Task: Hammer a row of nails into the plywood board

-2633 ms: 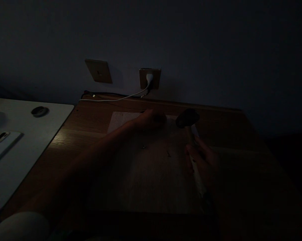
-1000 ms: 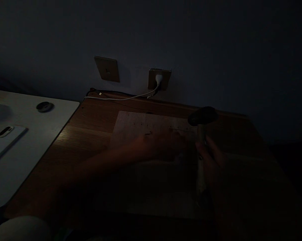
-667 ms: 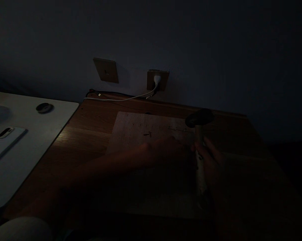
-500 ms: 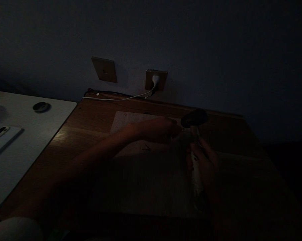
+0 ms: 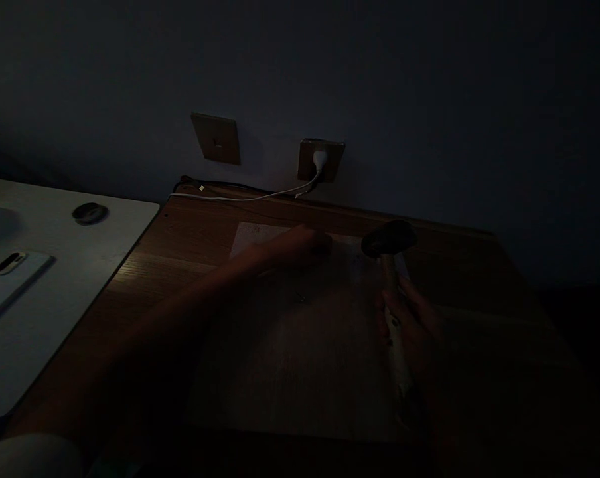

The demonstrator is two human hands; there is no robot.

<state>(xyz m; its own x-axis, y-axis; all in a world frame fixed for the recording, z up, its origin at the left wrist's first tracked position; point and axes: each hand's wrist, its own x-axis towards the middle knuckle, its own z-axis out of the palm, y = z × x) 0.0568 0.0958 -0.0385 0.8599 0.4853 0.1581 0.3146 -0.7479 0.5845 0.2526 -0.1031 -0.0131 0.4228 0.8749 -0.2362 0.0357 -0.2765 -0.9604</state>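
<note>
At the far left, a white surface [image 5: 88,279] adjoins the wooden desk [image 5: 150,265]. It carries a flat white object [image 5: 34,269], beside which lies a part with an oblong dark opening, and, nearer the wall [image 5: 404,99], a round dark ring [image 5: 89,213]. A pale sleeve [image 5: 31,455] enters at the lower left, and the left forearm extends from it across the desk.

A wall plate [image 5: 216,139] is mounted above the rear edge of the desk. A white cable [image 5: 250,198] runs along that edge to a white plug [image 5: 320,159] seated in a socket plate [image 5: 334,162].

A light board [image 5: 300,392] lies flat on the desk. The left hand [image 5: 300,247] is positioned over the far part of the board, fingers curled inward; whether it grips anything cannot be determined. Small thin pieces [image 5: 301,298] lie on the board, nearer the wearer than the left hand; the low light prevents identification.

The mallet [image 5: 389,240] is located over the right side of the board, dark head uppermost and directed toward the wall. The right hand [image 5: 413,325] is closed around its light handle, below the head.
</note>
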